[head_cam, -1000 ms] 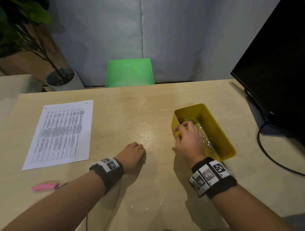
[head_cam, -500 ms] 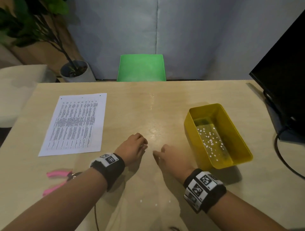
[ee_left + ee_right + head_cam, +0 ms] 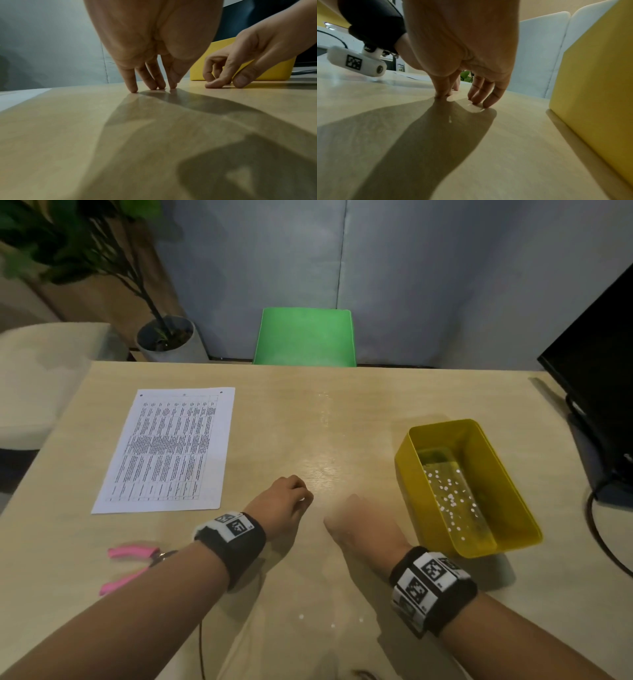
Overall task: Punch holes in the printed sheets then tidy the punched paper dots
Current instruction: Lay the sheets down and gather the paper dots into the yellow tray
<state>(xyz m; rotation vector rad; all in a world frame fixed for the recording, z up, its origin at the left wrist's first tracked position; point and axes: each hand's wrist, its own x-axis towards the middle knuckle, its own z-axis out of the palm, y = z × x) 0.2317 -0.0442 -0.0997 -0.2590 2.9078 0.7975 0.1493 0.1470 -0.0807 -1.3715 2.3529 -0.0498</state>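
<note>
A printed sheet [image 3: 164, 450] lies flat at the table's left. To the right stands a yellow bin [image 3: 404, 460] with several white paper dots [image 3: 452, 498] in it. Loose dots [image 3: 301, 616] lie near the front edge. The pink hole punch [image 3: 132, 553] lies partly under my left forearm. My left hand [image 3: 291, 498] [image 3: 154, 86] stands with straight fingers, tips on the table, holding nothing. My right hand [image 3: 352, 522] [image 3: 223, 82] [image 3: 460, 97] is beside it, left of the bin [image 3: 594, 81], thumb and forefinger tips close together on the wood. Nothing shows between them. One dot [image 3: 450, 120] lies just behind its fingers.
A green chair [image 3: 305, 337] stands beyond the far edge, with a potted plant [image 3: 168, 340] to its left. A black monitor [image 3: 599, 371] and its cable [image 3: 596, 529] take up the right side. A white seat [image 3: 41, 371] is off the table's left.
My right hand left the yellow bin and came down on the table to its left, near my left hand. The left hand stayed put. The head view shifted left.
</note>
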